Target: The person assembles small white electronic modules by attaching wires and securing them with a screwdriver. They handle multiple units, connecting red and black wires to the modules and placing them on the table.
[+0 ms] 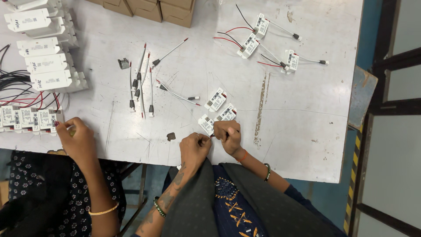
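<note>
My left hand and my right hand meet at the table's near edge, fingers pinched together. Between them runs a thin red wire end, gripped by my left hand. My right hand is closed over a small white module; most of it is hidden under the fingers. Another small white module lies just beyond my left fingertips. Two more white modules lie a little farther out.
Loose white cables with black plugs lie left of centre on the grey table. Three wired modules sit far right. Larger white boxes and a module row are at left, by a co-worker's hand. Cardboard boxes stand at the back.
</note>
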`<action>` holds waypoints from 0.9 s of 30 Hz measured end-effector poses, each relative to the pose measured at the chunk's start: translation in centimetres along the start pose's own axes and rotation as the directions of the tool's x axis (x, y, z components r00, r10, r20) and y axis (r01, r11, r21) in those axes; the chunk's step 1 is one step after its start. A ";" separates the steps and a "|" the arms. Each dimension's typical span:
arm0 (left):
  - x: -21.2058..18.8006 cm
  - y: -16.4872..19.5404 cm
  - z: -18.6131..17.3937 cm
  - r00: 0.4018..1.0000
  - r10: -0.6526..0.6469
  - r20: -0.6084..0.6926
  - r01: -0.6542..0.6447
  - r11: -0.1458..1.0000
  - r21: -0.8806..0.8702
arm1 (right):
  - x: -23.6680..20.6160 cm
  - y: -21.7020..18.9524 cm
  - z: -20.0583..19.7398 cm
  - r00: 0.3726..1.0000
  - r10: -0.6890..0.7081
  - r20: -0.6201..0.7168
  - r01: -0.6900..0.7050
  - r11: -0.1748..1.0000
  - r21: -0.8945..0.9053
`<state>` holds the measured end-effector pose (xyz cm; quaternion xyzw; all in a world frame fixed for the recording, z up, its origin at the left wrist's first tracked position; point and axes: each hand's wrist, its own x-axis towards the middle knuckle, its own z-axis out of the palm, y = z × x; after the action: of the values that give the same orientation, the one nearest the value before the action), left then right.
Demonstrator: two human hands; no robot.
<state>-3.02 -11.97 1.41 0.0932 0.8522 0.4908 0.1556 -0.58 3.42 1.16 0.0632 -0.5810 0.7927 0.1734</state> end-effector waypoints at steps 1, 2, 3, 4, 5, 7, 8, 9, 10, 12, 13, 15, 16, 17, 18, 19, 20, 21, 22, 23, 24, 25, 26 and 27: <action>0.3 0.0 0.1 1.000 -0.008 0.003 0.008 1.000 0.003 | 0.1 0.0 -0.1 1.000 0.005 0.003 -0.005 1.000 -0.001; 0.5 0.1 0.2 1.000 -0.006 -0.003 0.006 1.000 0.003 | 0.2 0.0 -0.2 1.000 0.010 0.007 -0.010 1.000 -0.002; 0.7 0.2 0.3 1.000 -0.003 -0.008 0.003 1.000 0.004 | 0.3 0.1 -0.1 1.000 -0.004 0.008 0.004 1.000 -0.009; 0.9 0.2 0.4 1.000 -0.001 -0.014 0.001 1.000 0.005 | 0.4 0.1 -0.2 1.000 -0.018 0.011 0.018 1.000 -0.016; 1.2 0.2 0.5 1.000 -0.027 0.006 0.027 1.000 0.007 | 0.5 0.2 -0.2 0.999 -0.032 0.013 0.032 0.999 -0.023; 1.4 0.1 0.6 0.995 -0.081 0.050 0.081 0.997 0.009 | 0.7 0.3 -0.2 0.997 -0.062 0.045 0.065 0.997 -0.050; 1.5 0.0 0.8 0.997 -0.073 0.034 0.073 0.997 -0.001 | 0.7 0.5 -0.2 0.995 -0.078 0.063 0.081 0.995 -0.062; 1.4 0.0 1.1 0.998 -0.064 0.016 0.064 0.998 -0.009 | 0.6 0.5 -0.3 0.996 -0.066 0.057 0.070 0.995 -0.066; 1.3 -0.1 1.2 0.999 -0.053 -0.002 0.053 0.999 -0.015 | 0.4 0.5 -0.4 0.997 -0.057 0.050 0.060 0.996 -0.070; 0.7 -0.3 1.3 0.998 -0.051 0.028 0.051 0.999 0.014 | -0.1 0.4 -0.5 0.995 -0.059 0.076 0.066 0.994 -0.092; 0.3 -0.3 1.4 0.998 -0.046 0.043 0.045 0.999 0.027 | -0.6 0.3 -0.5 0.992 -0.069 0.109 0.081 0.990 -0.111; -0.4 -0.6 1.1 0.999 0.033 0.029 -0.033 0.999 0.002 | -1.1 -0.3 -0.6 0.994 -0.026 0.103 0.035 0.995 -0.092; -0.8 -0.7 0.9 0.997 0.070 0.018 -0.070 0.997 -0.013 | -1.2 -0.7 -0.7 0.997 0.032 0.069 -0.029 0.998 -0.047; -1.4 -0.8 0.5 0.998 0.049 0.039 -0.049 0.999 0.012 | -1.2 -1.2 -0.8 0.995 0.093 0.040 -0.094 0.996 0.003; -1.9 -1.1 -0.1 0.998 0.026 0.059 -0.029 0.999 0.041 | -1.2 -1.9 -1.1 0.999 0.031 0.024 -0.032 0.999 0.011; -2.3 -1.1 -0.6 0.997 0.003 0.080 -0.008 0.997 0.071 | -1.0 -3.0 -1.7 1.000 -0.031 0.006 0.031 0.999 0.019; -2.8 -1.2 -1.0 0.998 0.015 0.063 -0.019 0.998 0.054 | -0.8 -4.2 -2.3 0.996 -0.091 -0.013 0.091 0.996 0.024; -3.4 -1.2 -1.3 0.998 0.027 0.048 -0.029 0.999 0.037 | -0.9 -5.4 -2.7 0.998 -0.060 0.026 0.064 0.972 -0.224; -3.9 -1.1 -1.6 0.999 0.038 0.035 -0.038 0.999 0.021 | -1.0 -6.5 -2.9 0.998 -0.018 0.054 0.041 0.887 -0.459; -4.1 -1.0 -1.7 0.998 0.040 0.053 -0.043 0.997 0.056 | -1.1 -7.3 -2.8 0.997 0.030 0.070 0.025 0.746 -0.666; -4.5 -0.9 -1.9 0.997 0.042 0.070 -0.048 0.995 0.091 | -1.3 -7.7 -2.3 0.985 0.095 0.143 0.051 0.630 -0.775; -4.7 -0.8 -2.0 0.995 0.044 0.089 -0.055 0.990 0.127 | -1.7 -7.8 -1.7 0.965 0.169 0.201 0.092 0.500 -0.861; -4.8 -0.7 -2.0 0.994 0.058 0.095 -0.071 0.988 0.136 | -1.9 -7.8 -1.1 0.936 0.251 0.247 0.146 0.359 -0.922; -4.9 -0.7 -2.1 0.992 0.072 0.100 -0.086 0.986 0.144 | -2.0 -7.6 -0.5 0.933 0.261 0.248 0.159 0.320 -0.934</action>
<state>0.84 -15.52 2.64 0.1616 0.8736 0.4269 0.1688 3.93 5.51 7.23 0.0733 -0.9551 0.2838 0.0436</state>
